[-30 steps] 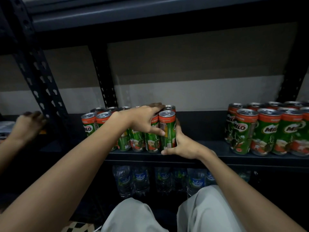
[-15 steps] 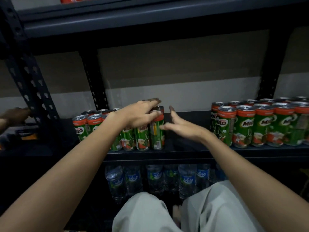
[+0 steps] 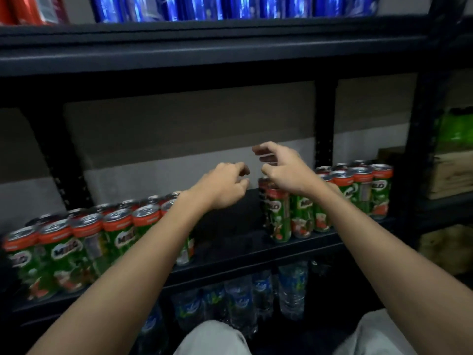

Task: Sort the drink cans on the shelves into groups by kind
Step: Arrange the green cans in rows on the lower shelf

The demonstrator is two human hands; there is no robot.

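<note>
Blue cans (image 3: 230,7) on the shelf above, water bottles (image 3: 240,301) below the middle shelf (image 3: 230,254). Milo cans upright there: left group (image 3: 84,242), right group (image 3: 330,201). Between them, left hand (image 3: 222,185) and right hand (image 3: 284,170) raised, fingers loosely curled, gripping nothing.

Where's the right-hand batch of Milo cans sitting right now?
In the head view, the right-hand Milo cans stand right of centre on the middle shelf, just under the right hand, with a bare gap separating them from the left batch.
</note>
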